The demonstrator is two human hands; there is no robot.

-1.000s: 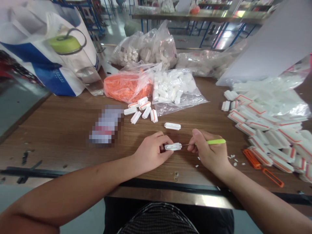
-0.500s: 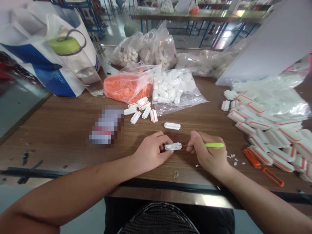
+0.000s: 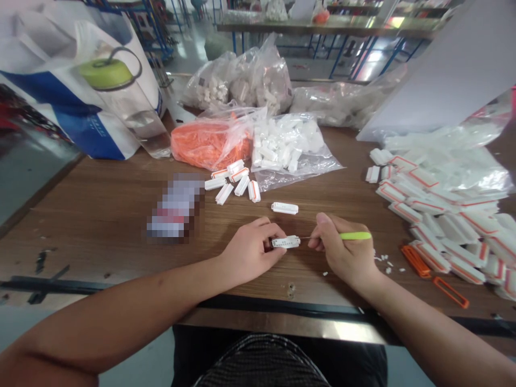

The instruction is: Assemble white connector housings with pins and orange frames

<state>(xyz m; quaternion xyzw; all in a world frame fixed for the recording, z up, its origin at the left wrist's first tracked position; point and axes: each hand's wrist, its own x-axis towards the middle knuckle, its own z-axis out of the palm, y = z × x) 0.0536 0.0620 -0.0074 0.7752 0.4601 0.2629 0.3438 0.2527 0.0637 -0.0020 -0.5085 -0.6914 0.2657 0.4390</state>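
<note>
Near the front edge of the table, my left hand (image 3: pixel 253 250) is closed on a small white plastic housing (image 3: pixel 287 242) with rows of dark holes. My right hand (image 3: pixel 346 250) pinches a thin metal pick with a yellow-green handle (image 3: pixel 357 235); its tip meets the right end of the housing. Whether the tip goes inside I cannot tell. Just beyond my hands lies another white housing (image 3: pixel 285 208). Tiny white scraps (image 3: pixel 387 264) are scattered beside my right wrist.
Finished-looking white pieces with orange rims (image 3: pixel 439 215) are heaped at the right, beside loose orange frames (image 3: pixel 451 292). Further back are a bag of orange parts (image 3: pixel 212 142), a bag of white parts (image 3: pixel 286 140) and a bottle (image 3: pixel 133 107). A blurred-out object (image 3: pixel 175 207) lies left.
The pick's handle has tilted slightly, its rear end a little higher. My left hand and the white housing stay almost in place.
</note>
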